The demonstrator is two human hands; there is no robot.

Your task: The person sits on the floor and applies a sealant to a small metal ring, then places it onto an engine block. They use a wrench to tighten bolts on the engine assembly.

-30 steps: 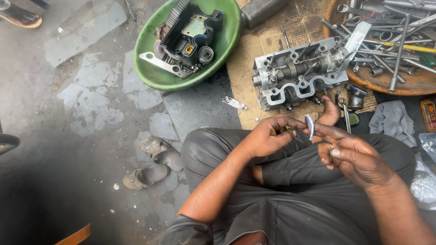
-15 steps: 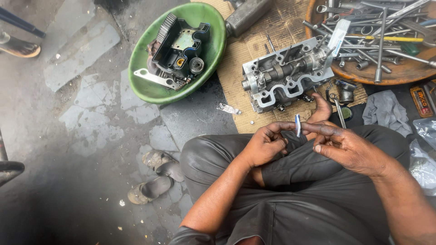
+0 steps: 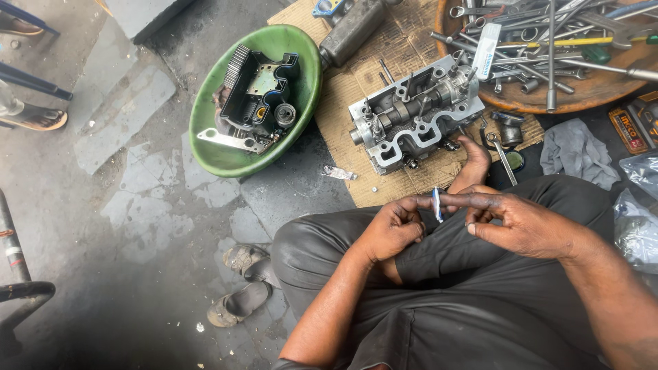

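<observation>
Both hands pinching small blue-white tube: left hand fingers curled, right hand fingers clamped; green basin holding engine cover, bearing.

We see a small flat blue and white thing standing up on its thin edge over our lap. It is pinched between our two hands. Our left hand is curled and touches it from one side. Our right hand lays a long dirty finger across to it from the other side. What it is, we cannot tell.
</observation>
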